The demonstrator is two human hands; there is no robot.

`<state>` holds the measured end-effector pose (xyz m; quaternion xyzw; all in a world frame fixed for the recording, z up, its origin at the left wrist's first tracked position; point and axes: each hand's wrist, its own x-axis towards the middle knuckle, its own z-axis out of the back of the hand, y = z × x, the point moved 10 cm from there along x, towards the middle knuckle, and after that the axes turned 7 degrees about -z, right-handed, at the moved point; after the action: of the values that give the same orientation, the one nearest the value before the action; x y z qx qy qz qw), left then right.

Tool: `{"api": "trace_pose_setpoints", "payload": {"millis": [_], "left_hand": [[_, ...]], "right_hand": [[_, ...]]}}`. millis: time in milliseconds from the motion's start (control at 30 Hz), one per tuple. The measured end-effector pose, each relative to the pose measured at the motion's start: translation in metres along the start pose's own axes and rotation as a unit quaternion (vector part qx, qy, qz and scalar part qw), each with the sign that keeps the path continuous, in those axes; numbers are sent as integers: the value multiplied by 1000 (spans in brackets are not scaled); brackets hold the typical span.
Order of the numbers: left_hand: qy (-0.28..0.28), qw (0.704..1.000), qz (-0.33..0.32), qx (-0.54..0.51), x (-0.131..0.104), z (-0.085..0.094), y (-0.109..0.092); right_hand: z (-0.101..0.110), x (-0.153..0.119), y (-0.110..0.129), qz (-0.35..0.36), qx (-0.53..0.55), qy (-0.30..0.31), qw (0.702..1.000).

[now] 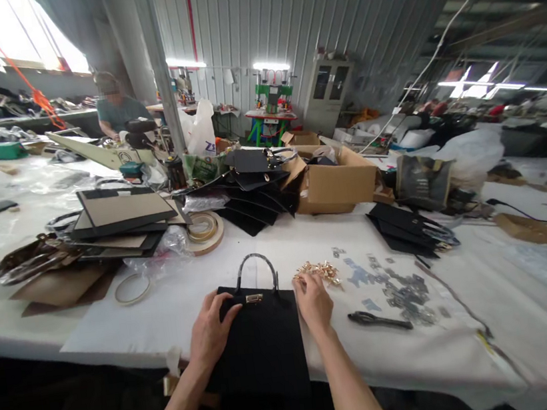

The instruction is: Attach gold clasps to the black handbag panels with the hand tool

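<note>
A black handbag panel (267, 347) with a looped handle (254, 258) lies at the table's front edge, its lower part reaching past the edge. Near its top sits a small gold clasp plate (254, 299). My left hand (210, 329) grips the panel's upper left corner, thumb on the front beside the plate. To the right of the panel, my right hand (313, 302) has its bent fingertips at a pile of small gold metal fittings (326, 270). What sits between those fingertips is hidden.
Flat silver metal plates (405, 288) and a black pen-like tool (380, 320) lie to the right. Farther back are tape rolls (204, 231), stacked boards (126, 211), more black bag pieces (405, 228) and a cardboard box (339, 186). Another person (120, 111) sits at the back left.
</note>
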<state>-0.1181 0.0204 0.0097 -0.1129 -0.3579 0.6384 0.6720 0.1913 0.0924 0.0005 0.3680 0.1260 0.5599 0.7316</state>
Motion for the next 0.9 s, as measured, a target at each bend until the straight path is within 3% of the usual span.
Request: {"api": "trace_pose_setpoints", "payload": {"millis": [100, 233, 300, 367, 467, 533, 600, 667, 733, 900], "left_hand": [[-32, 999, -17, 15, 1, 5, 1], [-81, 996, -38, 9, 3, 20, -3], [-98, 994, -43, -7, 3, 26, -15], [-84, 994, -53, -54, 4, 21, -36], [14, 976, -88, -199, 6, -16, -88], [95, 943, -110, -300, 5, -51, -125], [149, 911, -108, -370, 3, -84, -149], [163, 888, -63, -426, 1, -111, -153], [156, 868, -2, -472, -3, -129, -146], [127, 825, 78, -545, -13, -138, -123]], "right_hand": [[8, -4, -6, 13, 86, 22, 996], [25, -27, -24, 5, 226, 95, 969], [31, -42, -36, -26, 275, 130, 952], [32, -53, -43, -51, 314, 158, 935], [32, -58, -51, -79, 366, 162, 913], [31, -56, -55, -96, 388, 153, 904], [31, -55, -57, -103, 388, 145, 904], [33, -55, -57, -106, 375, 139, 910], [36, -56, -56, -105, 365, 137, 915], [36, -60, -45, -75, 339, 152, 925]]}}
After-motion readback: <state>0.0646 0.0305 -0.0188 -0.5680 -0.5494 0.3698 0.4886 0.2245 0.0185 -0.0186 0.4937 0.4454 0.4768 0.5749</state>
